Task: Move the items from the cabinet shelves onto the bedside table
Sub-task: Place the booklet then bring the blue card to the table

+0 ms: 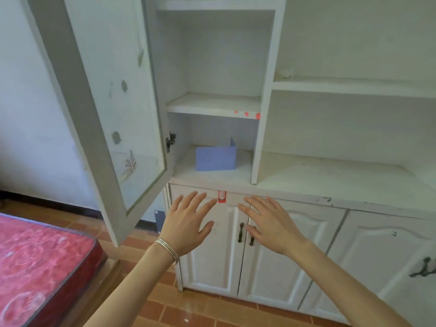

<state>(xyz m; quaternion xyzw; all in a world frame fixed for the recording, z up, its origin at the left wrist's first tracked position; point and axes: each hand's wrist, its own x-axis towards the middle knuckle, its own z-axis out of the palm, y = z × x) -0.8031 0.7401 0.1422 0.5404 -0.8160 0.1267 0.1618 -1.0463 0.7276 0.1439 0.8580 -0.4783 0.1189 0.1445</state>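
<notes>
Head view shows both hands raised in front of a white cabinet (266,95), palms facing away and fingers spread wide. Neither hand holds anything. Left hand (186,223) has thin metal bangles (167,250) at the wrist; right hand (271,226) hovers just beside it, the two apart with a red latch sticker (221,196) showing between their fingertips. Behind the hands are the closed lower doors (212,251) with dark handles (241,232). Above and beyond the hands, on the lowest open shelf (188,173), stands a blue folded card or box piece (215,158), upright, well apart from both hands. The shelf above it (212,103) carries red marks (246,114) on its front edge. To the left of the left hand, a glass-fronted door (113,102) hangs open. Farther left and lower lies a red patterned mattress (40,263) on a tiled floor (188,310). To the right of the right hand a white counter (330,178) runs along the cabinet.
</notes>
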